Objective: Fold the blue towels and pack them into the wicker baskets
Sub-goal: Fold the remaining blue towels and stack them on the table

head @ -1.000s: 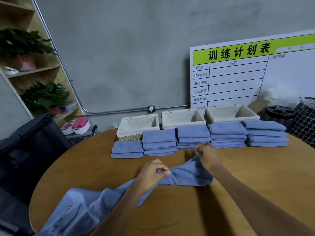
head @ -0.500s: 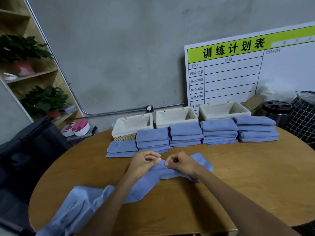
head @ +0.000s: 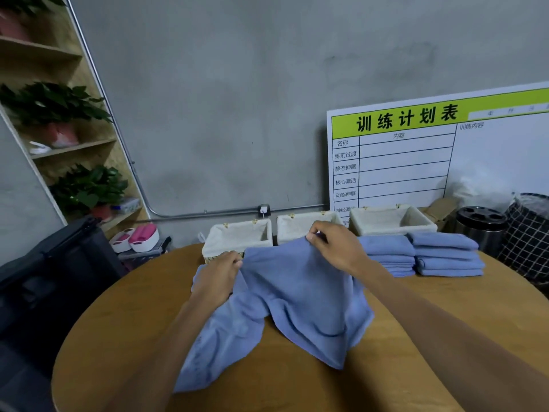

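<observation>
Place: a plain back room or training and staff area, not a home.
Wall: bare grey concrete (head: pixel 237 114), with a metal conduit (head: pixel 208 215) running along it to a small socket box (head: pixel 263 209), beyond the fingers.
Board: a large whiteboard (head: pixel 430 156) printed with a green-headed planning table in Chinese leans on the wall, far right of the fingers.
Shelving: raw chipboard shelves (head: pixel 74 144) on the left hold potted plants (head: pixel 89 188).
Surface: a round wooden surface (head: pixel 118 322) carries lined wicker baskets (head: pixel 237 236) and stacks of folded blue towels (head: pixel 445 257).
Bins: a steel bin (head: pixel 481 230) and a checked hamper (head: pixel 528 242) stand at the far right.
</observation>
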{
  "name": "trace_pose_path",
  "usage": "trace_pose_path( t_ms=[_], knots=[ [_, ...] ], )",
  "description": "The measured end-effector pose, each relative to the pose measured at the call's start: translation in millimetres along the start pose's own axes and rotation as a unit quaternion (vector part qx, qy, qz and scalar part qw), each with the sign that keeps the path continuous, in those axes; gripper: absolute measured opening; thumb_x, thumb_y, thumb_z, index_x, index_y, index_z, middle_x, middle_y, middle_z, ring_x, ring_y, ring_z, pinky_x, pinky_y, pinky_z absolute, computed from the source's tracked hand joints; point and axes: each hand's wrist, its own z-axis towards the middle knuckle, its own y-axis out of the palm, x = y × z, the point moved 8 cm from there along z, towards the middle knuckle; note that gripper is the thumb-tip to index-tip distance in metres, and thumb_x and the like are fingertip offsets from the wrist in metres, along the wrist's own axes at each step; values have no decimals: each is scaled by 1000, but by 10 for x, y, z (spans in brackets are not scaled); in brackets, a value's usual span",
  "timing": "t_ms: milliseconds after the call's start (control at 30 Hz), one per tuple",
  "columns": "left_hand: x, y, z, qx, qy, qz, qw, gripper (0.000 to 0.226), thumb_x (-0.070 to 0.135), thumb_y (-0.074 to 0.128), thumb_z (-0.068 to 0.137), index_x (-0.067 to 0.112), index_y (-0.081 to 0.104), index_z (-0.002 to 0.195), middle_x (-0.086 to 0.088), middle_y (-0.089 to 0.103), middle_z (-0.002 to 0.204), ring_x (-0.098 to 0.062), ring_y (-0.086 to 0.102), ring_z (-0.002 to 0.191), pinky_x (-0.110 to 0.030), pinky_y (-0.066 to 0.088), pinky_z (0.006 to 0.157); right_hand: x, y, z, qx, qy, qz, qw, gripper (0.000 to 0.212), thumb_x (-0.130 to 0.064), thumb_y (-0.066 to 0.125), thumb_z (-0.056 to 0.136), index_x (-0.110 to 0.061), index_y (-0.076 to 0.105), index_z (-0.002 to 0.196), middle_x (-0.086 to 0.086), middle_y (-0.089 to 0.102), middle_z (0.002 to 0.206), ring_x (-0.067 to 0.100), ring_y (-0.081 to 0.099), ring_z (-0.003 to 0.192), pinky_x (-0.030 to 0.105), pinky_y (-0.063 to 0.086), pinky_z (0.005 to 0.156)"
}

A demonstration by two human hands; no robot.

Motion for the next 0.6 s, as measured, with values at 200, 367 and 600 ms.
trace_pose_path(
  t_ms=[200,367,600],
  knots=[
    [226,-216,138,134,-94,-173,971,23,26,33,108,14,45,94,-3,52,76,-17,48,67,-35,33,60,-271,-278,97,32,-29,-71,997,25,-45,55,95,-22,59,84,-9,64,86,16,58,85,31,44,70],
    [581,-768,387,120,77,31,989,27,48,40,105,24,50,97,4,54,72,-31,59,75,-39,42,64,-266,-941,203,125,-23,-99,987,29,-47,52,96,-22,59,84,-9,63,82,18,54,80,31,36,63],
    [456,-1237,568,96,95,69,988,59,76,23,87,23,49,81,-1,59,71,-33,61,78,-38,41,64,-527,-1693,357,191,-54,-142,970,30,-41,54,98,-18,60,78,-2,64,77,26,55,78,32,33,63]
  ],
)
